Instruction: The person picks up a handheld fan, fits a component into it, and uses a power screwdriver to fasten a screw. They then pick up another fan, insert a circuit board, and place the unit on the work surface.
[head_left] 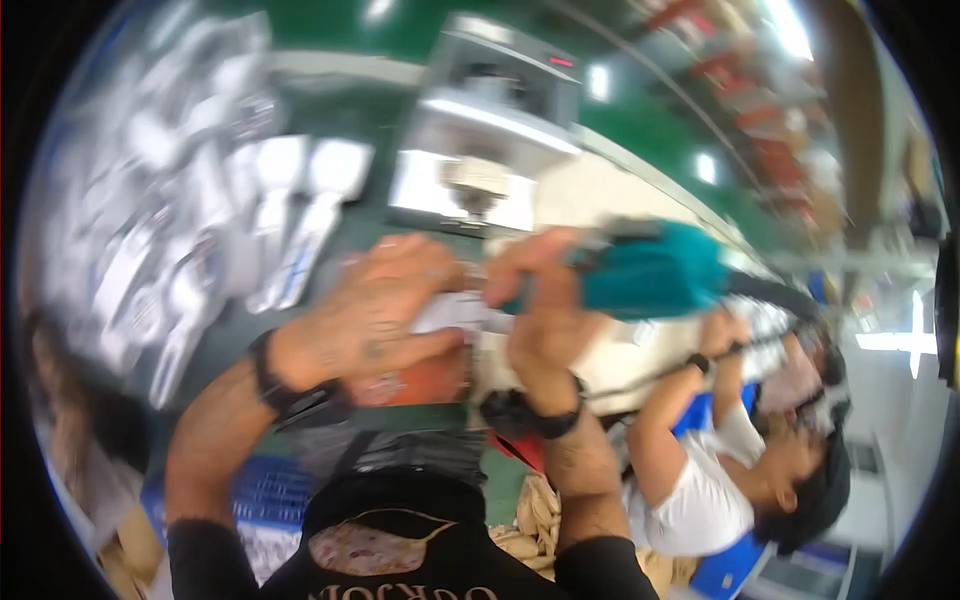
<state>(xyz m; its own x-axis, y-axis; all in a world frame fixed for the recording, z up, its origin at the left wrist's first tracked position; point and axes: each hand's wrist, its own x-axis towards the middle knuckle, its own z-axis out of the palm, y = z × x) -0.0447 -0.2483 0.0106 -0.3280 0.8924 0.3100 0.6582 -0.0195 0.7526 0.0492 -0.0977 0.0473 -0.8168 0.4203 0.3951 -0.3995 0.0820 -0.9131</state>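
My left hand [385,315] is closed on a small white part [450,312], with an orange-red block [415,385] just below it. My right hand [548,305] wraps round the front end of a teal power tool [655,270], whose body points off to the right. Motion blur hides the tool's exact kind and its tip, which lies near the white part between my hands. To the left, several white long-handled pieces [315,215] lie on the dark green table [350,235].
Beyond my hands stands a lit grey machine [500,95] with a small beige block [475,180] in its bay. A pale strip of worktop [620,200] runs right. At the right sits a co-worker in a white shirt [700,500]. A blue crate [265,490] stands below my left arm.
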